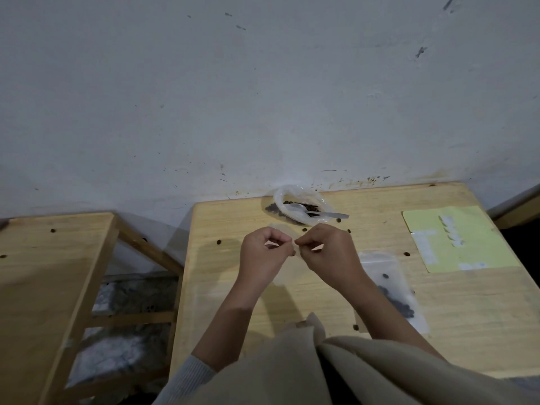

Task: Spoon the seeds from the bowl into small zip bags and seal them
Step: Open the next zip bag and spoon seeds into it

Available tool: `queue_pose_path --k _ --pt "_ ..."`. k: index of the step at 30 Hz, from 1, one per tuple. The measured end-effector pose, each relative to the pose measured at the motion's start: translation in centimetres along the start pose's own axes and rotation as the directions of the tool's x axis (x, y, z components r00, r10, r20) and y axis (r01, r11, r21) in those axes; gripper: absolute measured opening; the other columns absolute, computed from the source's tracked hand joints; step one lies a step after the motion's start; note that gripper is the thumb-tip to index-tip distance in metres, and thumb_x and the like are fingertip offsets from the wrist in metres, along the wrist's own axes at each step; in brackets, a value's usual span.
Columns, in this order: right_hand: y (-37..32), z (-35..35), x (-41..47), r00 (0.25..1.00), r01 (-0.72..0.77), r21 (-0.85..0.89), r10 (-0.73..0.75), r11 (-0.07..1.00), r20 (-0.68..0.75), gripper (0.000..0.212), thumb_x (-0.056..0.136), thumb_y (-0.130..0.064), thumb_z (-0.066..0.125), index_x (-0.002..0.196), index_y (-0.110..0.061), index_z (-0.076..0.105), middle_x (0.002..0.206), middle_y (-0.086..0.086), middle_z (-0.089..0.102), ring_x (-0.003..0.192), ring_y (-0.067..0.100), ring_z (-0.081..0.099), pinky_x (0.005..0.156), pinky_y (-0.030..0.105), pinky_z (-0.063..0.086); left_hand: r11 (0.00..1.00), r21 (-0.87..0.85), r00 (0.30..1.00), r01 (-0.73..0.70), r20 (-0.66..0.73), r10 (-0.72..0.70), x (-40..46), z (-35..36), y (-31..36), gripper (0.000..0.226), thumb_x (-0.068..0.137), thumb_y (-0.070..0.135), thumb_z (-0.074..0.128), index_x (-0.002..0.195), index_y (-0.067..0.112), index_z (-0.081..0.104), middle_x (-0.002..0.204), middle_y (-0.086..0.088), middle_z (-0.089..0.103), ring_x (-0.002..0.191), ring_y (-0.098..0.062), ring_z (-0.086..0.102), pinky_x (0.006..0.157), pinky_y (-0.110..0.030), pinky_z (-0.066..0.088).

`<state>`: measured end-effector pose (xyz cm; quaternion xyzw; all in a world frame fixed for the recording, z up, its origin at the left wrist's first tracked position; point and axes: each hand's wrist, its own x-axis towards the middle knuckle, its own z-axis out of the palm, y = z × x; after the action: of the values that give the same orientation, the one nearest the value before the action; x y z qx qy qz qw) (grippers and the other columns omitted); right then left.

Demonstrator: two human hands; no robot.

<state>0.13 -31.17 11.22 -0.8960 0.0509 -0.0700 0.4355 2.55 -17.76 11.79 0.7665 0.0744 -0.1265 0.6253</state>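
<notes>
A clear plastic bowl [298,200] of dark seeds stands at the table's far edge by the wall, with a white spoon [318,213] lying in it, handle pointing right. My left hand [264,252] and my right hand [330,252] meet over the table's middle, both pinching the top edge of a small clear zip bag [287,270] that hangs between them; it looks empty. A zip bag holding dark seeds [391,293] lies flat on the table to the right of my right forearm.
A yellow sheet with white labels [455,238] lies at the right side of the wooden table [438,331]. Loose seeds [218,242] are scattered over the top. A second wooden table [43,273] stands to the left across a gap.
</notes>
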Motion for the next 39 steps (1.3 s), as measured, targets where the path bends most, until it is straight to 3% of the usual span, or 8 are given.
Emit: queue_pose_path --k 5,9,13,20,26,31,35,39 --pt "-0.3 0.1 -0.2 0.996 -0.086 0.13 0.085 0.988 0.012 0.007 0.072 -0.004 0.079 0.075 -0.009 0.076 0.066 -0.019 0.061 0.064 -0.004 0.063 0.062 0.01 0.05 0.997 0.07 0.998 -0.036 -0.04 0.039 0.7 0.1 -0.5 0.015 0.074 0.002 0.072 0.069 0.016 0.069 0.07 0.003 0.069 0.067 -0.015 0.067 0.064 -0.028 0.055" --pt "-0.4 0.2 -0.4 0.992 -0.125 0.137 0.128 0.983 -0.013 0.009 0.074 -0.003 0.075 0.073 -0.012 0.076 0.065 -0.014 0.064 0.063 0.005 0.064 0.062 0.016 0.052 0.999 0.034 0.999 -0.043 -0.032 0.044 0.8 0.2 -0.5 0.014 0.076 -0.003 0.074 0.072 0.008 0.067 0.069 -0.008 0.068 0.062 -0.016 0.07 0.059 -0.022 0.054" --pt "-0.3 0.8 -0.4 0.985 -0.147 0.123 0.157 0.981 -0.078 0.011 0.073 -0.001 0.072 0.073 -0.011 0.076 0.064 -0.016 0.062 0.062 0.0 0.061 0.061 0.016 0.05 0.994 0.091 0.996 -0.056 -0.065 0.062 0.9 0.7 -0.9 0.024 0.077 -0.003 0.071 0.072 0.019 0.065 0.07 -0.003 0.067 0.067 -0.021 0.071 0.067 -0.029 0.056" --pt "-0.1 2.5 -1.1 0.971 -0.04 0.134 0.071 0.99 -0.23 0.012 0.07 0.003 0.072 0.072 -0.009 0.074 0.066 -0.005 0.064 0.062 0.002 0.059 0.06 0.012 0.046 0.991 0.123 0.995 -0.052 -0.076 0.062 1.0 0.8 -0.9 0.025 0.072 -0.005 0.068 0.069 0.019 0.063 0.065 -0.002 0.065 0.067 -0.025 0.068 0.063 -0.028 0.055" --pt "0.9 1.6 0.8 0.923 -0.013 -0.008 0.009 1.0 -0.385 0.015 0.07 0.008 0.068 0.075 -0.005 0.072 0.071 0.007 0.066 0.06 0.008 0.056 0.063 0.005 0.042 0.975 0.211 0.998 -0.07 0.015 0.069 0.1 1.3 -1.6 0.028 0.072 -0.003 0.066 0.063 0.023 0.061 0.061 0.002 0.063 0.06 -0.02 0.063 0.057 -0.025 0.048" --pt "0.6 1.2 0.9 0.991 -0.014 -0.101 0.001 0.995 -0.134 0.023 0.079 0.007 0.06 0.086 -0.008 0.075 0.084 0.005 0.064 0.07 0.016 0.06 0.066 0.023 0.048 0.966 0.226 0.992 -0.125 0.019 0.124 1.2 0.3 -0.8 0.02 0.075 0.0 0.065 0.069 0.019 0.063 0.064 0.004 0.061 0.063 -0.018 0.063 0.057 -0.021 0.05" --pt "0.3 0.2 1.5 0.99 -0.136 -0.089 0.133 0.987 -0.036 0.017 0.08 -0.003 0.066 0.092 -0.011 0.075 0.091 0.002 0.07 0.068 0.008 0.058 0.064 0.018 0.043 0.953 0.166 0.967 -0.254 0.068 0.246 0.4 1.2 -0.6 0.02 0.078 0.001 0.066 0.073 0.019 0.058 0.064 0.003 0.058 0.061 -0.023 0.062 0.058 -0.027 0.05" --pt "0.2 -1.3 1.8 0.967 -0.252 0.055 0.253 0.966 -0.018 0.012 0.071 -0.007 0.079 0.082 -0.01 0.076 0.068 -0.007 0.066 0.051 -0.002 0.056 0.049 0.006 0.039 0.939 0.065 0.939 -0.339 0.091 0.332 0.0 1.2 -1.2 0.033 0.075 0.016 0.078 0.088 0.025 0.049 0.084 0.009 0.057 0.075 -0.008 0.059 0.064 -0.02 0.049"
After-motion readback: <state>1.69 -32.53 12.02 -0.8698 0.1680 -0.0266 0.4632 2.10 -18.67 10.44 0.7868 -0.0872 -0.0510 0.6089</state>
